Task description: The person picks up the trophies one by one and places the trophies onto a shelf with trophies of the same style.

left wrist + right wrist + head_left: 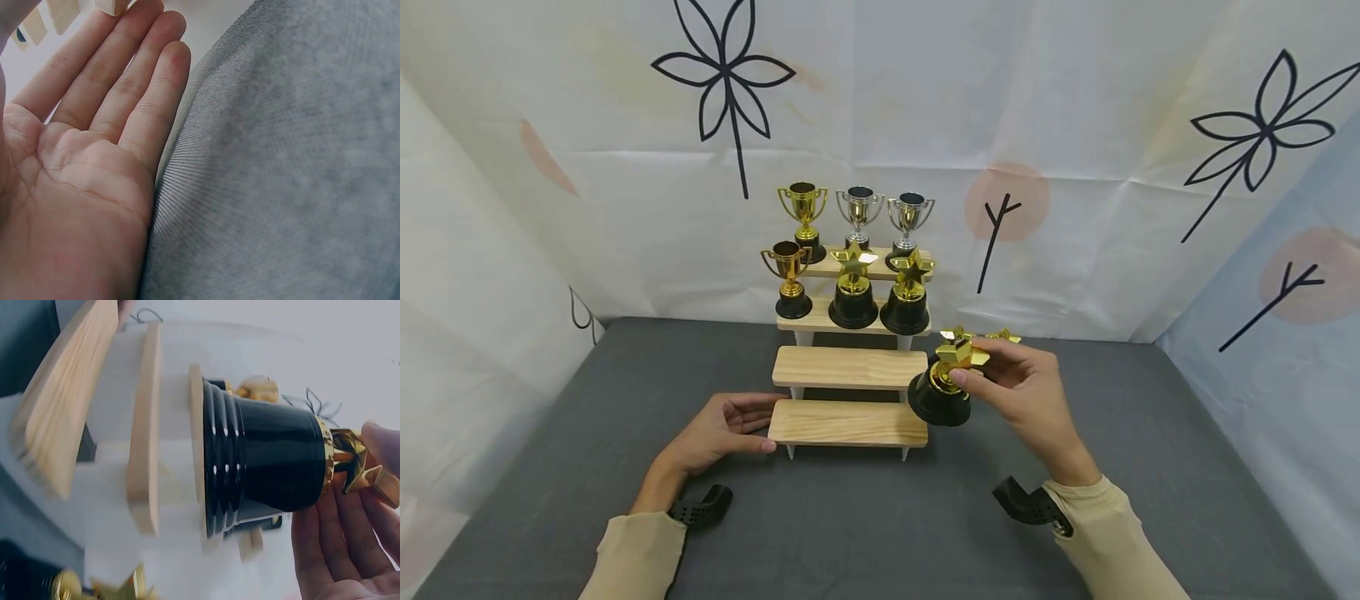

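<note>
My right hand (1022, 392) pinches a gold star trophy (945, 387) by its star, between thumb and fingers. Its black base (269, 453) hangs tilted beside the right end of the lower steps of a wooden stepped stand (850, 423). At the stand's lowest step, my left hand (722, 429) touches the left end, thumb by the front corner and the fingers (147, 106) fairly straight. Two star trophies (853, 287) and a bronze-coloured cup trophy (790, 279) stand on the second step from the top. The two lower steps are bare.
On the top step stand a gold cup trophy (803, 218) and two silver cup trophies (860, 212). Another star trophy (1003, 335) is mostly hidden behind my right hand. A patterned white cloth (910, 100) hangs behind the grey tabletop (850, 533).
</note>
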`<state>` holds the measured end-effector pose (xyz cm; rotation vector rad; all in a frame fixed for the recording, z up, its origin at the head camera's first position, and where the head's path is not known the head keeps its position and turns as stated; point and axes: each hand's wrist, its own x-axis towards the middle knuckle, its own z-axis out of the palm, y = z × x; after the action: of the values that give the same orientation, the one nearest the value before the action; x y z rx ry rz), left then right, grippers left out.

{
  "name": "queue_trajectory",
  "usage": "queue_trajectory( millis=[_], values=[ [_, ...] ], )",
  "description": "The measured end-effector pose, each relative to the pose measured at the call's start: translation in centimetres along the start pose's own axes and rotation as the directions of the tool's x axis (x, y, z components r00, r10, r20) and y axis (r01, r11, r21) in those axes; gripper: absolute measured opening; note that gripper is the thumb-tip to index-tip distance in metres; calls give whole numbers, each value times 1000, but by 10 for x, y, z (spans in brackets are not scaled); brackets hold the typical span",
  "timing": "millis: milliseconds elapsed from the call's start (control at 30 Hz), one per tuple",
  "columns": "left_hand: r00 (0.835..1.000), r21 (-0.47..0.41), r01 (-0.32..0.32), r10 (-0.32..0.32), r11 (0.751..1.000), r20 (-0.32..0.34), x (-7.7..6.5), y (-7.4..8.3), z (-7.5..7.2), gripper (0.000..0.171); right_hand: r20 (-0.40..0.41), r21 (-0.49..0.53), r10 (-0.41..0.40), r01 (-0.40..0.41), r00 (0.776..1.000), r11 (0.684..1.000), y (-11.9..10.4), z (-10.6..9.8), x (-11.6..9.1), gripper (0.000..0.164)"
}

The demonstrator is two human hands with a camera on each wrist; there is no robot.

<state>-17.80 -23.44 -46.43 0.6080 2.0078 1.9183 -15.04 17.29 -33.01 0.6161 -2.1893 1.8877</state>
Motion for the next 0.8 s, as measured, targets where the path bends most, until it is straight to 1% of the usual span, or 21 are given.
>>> queue_trajectory(
  millis=[167,267,433,667,800],
  values=[
    [1000,0,1,-1,1000,4,0,0,0,72,48,41,-22,20,999,999,-1,20,14,34],
    [1000,0,3,-3,1000,-1,1,0,0,73,85,48,-31,27,996,998,0,33,22,34],
    [1000,2,7,-7,1000,-4,1,2,0,73,129,51,-17,11,992,999,4,52,36,34],
    [1000,16,23,-23,1000,-15,0,4,0,74,161,52,-25,17,987,999,13,79,51,38],
    [1000,15,21,-21,1000,-13,0,3,0,74,176,39,-7,0,984,999,16,92,58,38]
  ],
)
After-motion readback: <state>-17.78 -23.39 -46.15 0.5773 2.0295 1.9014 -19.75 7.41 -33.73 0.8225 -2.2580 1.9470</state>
